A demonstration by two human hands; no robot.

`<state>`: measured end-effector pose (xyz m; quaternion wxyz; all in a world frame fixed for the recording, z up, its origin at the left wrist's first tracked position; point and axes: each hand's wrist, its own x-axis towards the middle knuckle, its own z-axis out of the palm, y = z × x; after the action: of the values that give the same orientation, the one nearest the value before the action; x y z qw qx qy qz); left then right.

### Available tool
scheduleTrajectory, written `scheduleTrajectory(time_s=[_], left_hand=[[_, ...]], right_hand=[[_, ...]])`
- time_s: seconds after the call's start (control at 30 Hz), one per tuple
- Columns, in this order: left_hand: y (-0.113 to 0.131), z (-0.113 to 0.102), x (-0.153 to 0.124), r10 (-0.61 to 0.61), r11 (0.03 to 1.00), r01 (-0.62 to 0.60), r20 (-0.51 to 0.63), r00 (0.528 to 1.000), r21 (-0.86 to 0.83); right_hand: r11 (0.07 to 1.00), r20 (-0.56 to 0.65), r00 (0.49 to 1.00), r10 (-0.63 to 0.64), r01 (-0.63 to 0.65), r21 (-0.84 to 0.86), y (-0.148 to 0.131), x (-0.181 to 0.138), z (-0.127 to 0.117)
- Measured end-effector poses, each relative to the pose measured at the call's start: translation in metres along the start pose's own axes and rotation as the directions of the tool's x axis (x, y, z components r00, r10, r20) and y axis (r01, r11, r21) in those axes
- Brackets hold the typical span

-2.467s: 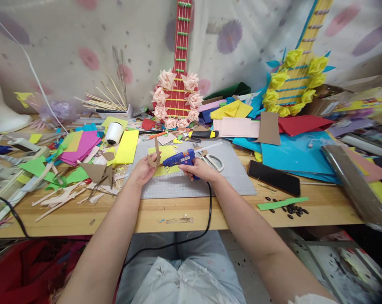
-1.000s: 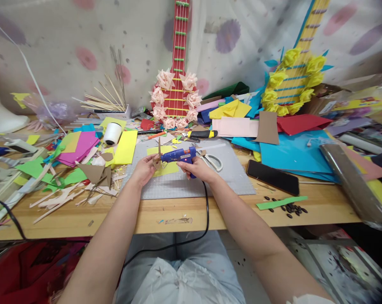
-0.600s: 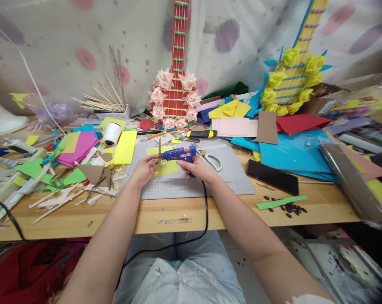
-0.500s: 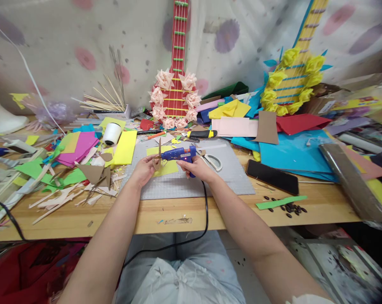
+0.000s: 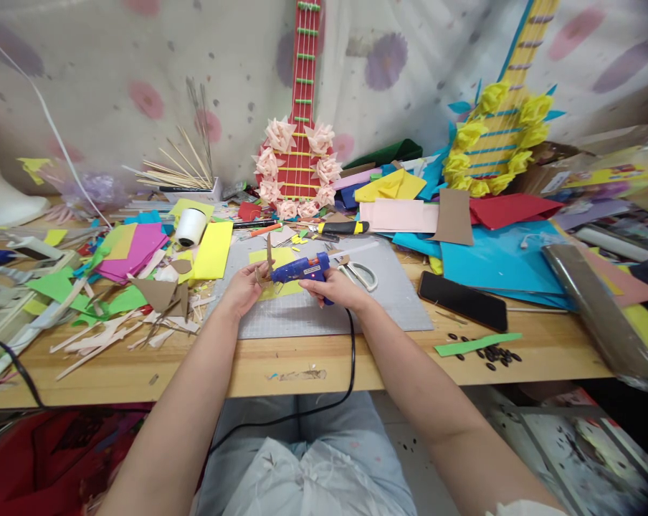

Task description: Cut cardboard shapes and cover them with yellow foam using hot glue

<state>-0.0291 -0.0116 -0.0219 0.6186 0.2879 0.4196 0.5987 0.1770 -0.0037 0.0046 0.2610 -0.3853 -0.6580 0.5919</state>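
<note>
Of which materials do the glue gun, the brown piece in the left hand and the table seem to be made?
Glue gun: probably hard plastic, slightly glossy, judging by its smooth moulded body. Brown piece: perhaps card or thin foam, matte, flat and thin. Table: apparently wood, with a light satin finish and visible grain.

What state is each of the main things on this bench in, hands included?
glue gun, held, red light lit
brown piece, held, strip pointing up
left hand, pinching brown piece
right hand, gripping glue gun
phone, face up, screen dark
scissors, lying down, blades unclear
mat, flat
red guitar, upright, strung
yellow guitar, tilted, strung
green strip, lying beside scattered beads
</note>
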Motion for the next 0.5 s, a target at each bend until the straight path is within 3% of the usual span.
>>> scheduleTrajectory(time_s=[0.2, 0.27, 0.33, 0.43, 0.5], left_hand=[[0.006, -0.002, 0.0, -0.046, 0.99, 0.043, -0.024, 0.999, -0.137], [0.011, -0.003, -0.001, -0.058, 0.968, 0.047, -0.039, 0.998, -0.248], [0.017, -0.004, -0.003, -0.065, 0.926, 0.041, -0.052, 0.997, -0.376], [0.025, -0.005, -0.004, -0.057, 0.843, 0.013, -0.064, 0.996, -0.538], [0.027, -0.006, -0.004, -0.036, 0.796, -0.008, -0.061, 0.997, -0.605]], right_hand=[[1.0, 0.03, 0.999, 0.023, -0.023, -0.018, -0.001, -0.003, -0.007], [1.0, -0.042, 0.999, -0.006, 0.006, 0.001, -0.002, -0.005, -0.018], [0.999, -0.193, 0.98, -0.045, 0.047, 0.003, -0.002, -0.006, -0.037], [0.991, -0.525, 0.844, -0.107, 0.05, -0.121, 0.006, -0.007, -0.077], [0.97, -0.641, 0.76, -0.104, -0.063, -0.233, 0.015, -0.008, -0.103]])
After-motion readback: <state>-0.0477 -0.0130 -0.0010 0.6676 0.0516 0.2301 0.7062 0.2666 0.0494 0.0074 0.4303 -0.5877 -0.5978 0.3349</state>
